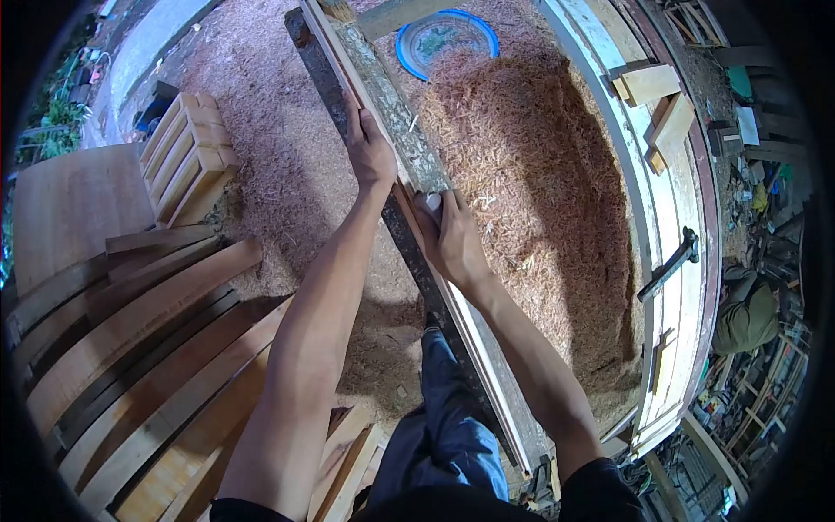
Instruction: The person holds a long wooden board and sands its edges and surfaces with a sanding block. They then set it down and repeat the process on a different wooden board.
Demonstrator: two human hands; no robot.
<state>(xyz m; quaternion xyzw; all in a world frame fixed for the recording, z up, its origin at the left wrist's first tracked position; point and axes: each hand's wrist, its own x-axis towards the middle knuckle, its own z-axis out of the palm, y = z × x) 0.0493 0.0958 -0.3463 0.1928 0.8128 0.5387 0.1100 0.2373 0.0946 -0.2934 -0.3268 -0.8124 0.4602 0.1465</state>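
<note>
A long, narrow wooden strip point(476, 352) runs diagonally from the top of the view down toward my body. It lies along a weathered, paint-spotted beam point(383, 91). My left hand point(372, 157) is closed round the strip's left side, its index finger stretched along the wood. Lower down, my right hand point(457, 239) is closed at the strip's upper face, fingers bent over toward the beam. A small whitish piece point(430, 201) shows beneath these fingers; its kind is mostly hidden by the hand.
Wood shavings point(531, 157) are heaped right of the beam, near a blue-rimmed round tub point(448, 43). Planks point(139, 309) and stacked wooden pieces point(187, 161) lie at left. A hammer point(670, 265) and wood offcuts point(651, 85) rest on the right-hand bench point(674, 200).
</note>
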